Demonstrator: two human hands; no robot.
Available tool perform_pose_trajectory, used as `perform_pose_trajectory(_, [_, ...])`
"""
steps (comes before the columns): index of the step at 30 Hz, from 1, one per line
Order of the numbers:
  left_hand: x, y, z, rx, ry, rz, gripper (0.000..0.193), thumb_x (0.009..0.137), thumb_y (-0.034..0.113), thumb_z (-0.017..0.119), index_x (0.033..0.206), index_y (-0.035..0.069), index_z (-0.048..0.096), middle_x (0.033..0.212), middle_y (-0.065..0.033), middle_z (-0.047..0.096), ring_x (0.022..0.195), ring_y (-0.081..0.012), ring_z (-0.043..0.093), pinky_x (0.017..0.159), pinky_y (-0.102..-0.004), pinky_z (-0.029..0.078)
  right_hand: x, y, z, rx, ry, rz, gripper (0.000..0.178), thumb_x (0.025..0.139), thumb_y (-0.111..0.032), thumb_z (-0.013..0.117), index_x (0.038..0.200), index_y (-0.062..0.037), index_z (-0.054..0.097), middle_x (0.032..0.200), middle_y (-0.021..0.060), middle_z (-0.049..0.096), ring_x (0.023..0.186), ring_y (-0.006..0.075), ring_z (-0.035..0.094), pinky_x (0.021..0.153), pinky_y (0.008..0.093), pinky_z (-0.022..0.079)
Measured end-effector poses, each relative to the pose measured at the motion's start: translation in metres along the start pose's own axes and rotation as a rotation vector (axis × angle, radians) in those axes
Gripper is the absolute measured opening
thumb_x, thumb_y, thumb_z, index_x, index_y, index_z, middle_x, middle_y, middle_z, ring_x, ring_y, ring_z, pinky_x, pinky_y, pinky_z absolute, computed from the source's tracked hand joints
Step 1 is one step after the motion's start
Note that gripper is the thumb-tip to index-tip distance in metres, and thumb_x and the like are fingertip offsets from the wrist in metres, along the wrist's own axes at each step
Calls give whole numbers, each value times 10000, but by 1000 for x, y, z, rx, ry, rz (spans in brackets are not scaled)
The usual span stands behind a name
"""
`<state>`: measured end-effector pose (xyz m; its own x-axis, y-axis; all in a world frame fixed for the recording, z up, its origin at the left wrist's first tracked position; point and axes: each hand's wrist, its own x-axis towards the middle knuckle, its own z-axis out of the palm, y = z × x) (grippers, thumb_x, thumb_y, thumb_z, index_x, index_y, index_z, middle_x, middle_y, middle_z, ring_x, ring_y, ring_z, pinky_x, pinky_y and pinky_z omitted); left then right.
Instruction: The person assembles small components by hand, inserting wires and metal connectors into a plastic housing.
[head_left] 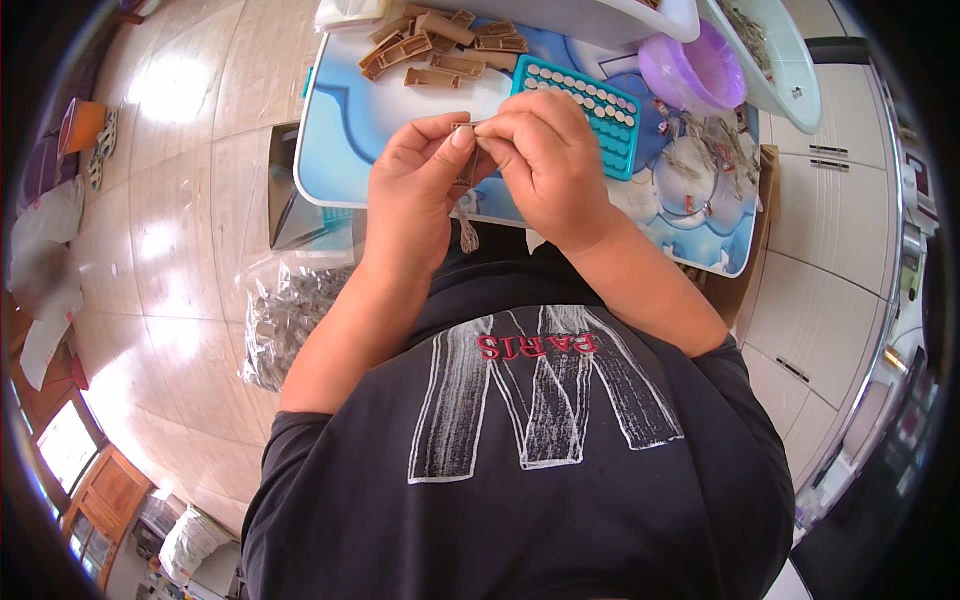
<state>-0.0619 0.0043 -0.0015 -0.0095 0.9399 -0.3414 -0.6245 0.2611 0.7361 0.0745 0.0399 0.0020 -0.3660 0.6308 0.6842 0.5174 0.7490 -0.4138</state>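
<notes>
Over the near edge of the blue patterned table (325, 130), my two hands meet at a small brown plastic casing (465, 175). My left hand (420, 180) is closed around it, thumb on top. The fingertips of my right hand (548, 165) pinch at its upper end; any small part between them is hidden. A bundled light cord (468, 236) hangs below the casing. Beyond my hands lies a pile of similar brown casings (430, 48). A teal tray (622, 160) with rows of small whitish round discs sits just beyond my right hand.
On the right of the table are a purple bowl (690, 70) and loose wires with small parts (710, 150). A pale basin (790, 85) and a white bin (600, 22) stand at the far side. A clear bag of grey bundles (295, 325) lies at lower left.
</notes>
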Motion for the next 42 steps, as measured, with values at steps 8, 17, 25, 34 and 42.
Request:
perform_pose_trajectory(8, [-2,-1,-6,87,27,17,204,907,111,567,1045,-34,527,892,-94,631,740,-136,614,717,-250,518,6,-4,3,39,-58,-1,63,721,-59,631,751,-57,575,770,63,562,743,265,541,668,352,438])
perform_pose_trajectory(17, [-1,9,-16,37,30,-27,173,952,112,468,1062,-18,497,895,-95,583,748,-155,597,705,-294,533,40,27,29,-47,-243,45,109,765,-173,649,770,-69,616,790,67,578,800,260,568,659,375,481])
perform_pose_trajectory(25, [-7,12,-8,-62,82,37,213,959,123,455,1111,-22,488,912,-100,571,776,-162,586,759,-321,528,45,31,47,-291,-339,35,119,767,-173,653,826,-74,625,822,48,590,835,224,586,685,365,499])
perform_pose_trajectory(34, [-13,14,7,-78,-60,-88,262,969,126,423,1165,-33,492,1102,-162,594,1041,-262,593,922,-376,475,10,-4,-28,1043,-138,753,416,839,3,598,1241,-27,493,856,64,612,774,102,582,692,241,474])
perform_pose_trajectory(42, [-16,-4,24,-50,-154,-191,220,958,124,443,1124,-10,499,1076,-155,598,1000,-223,602,881,-339,489,-24,-10,-59,980,-171,911,380,771,27,664,1130,-8,543,954,61,609,862,125,593,772,265,492])
